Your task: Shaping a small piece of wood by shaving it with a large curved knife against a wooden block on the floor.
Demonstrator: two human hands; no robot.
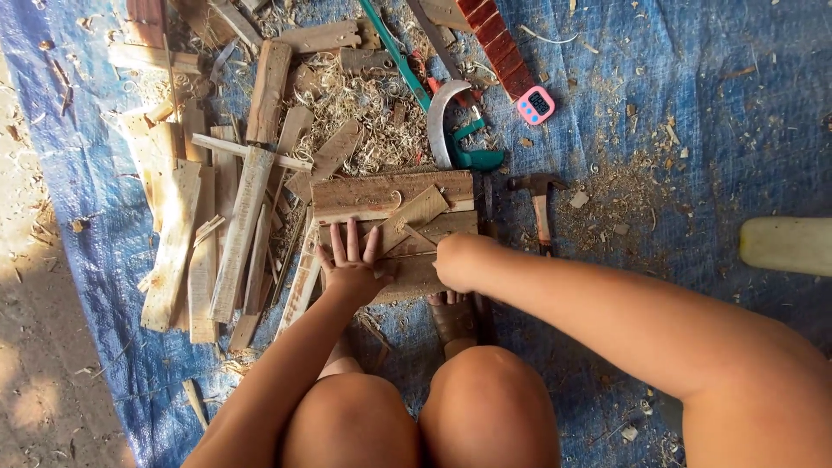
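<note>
Bare knees (416,416) fill the foreground above a blue tarp (693,104). Left hand (351,260) lies flat, fingers spread, on the wooden board (390,195); right hand (459,260) is curled closed at the board's edge, its grip hidden.

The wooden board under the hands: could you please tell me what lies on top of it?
On the wooden board lies a small wood offcut; left hand presses flat; the right hand hides whatever it covers.

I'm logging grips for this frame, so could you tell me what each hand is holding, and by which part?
The left hand lies flat on the wooden board, gripping nothing. The right hand is fisted at the board's right edge; what it holds cannot be told.
</note>
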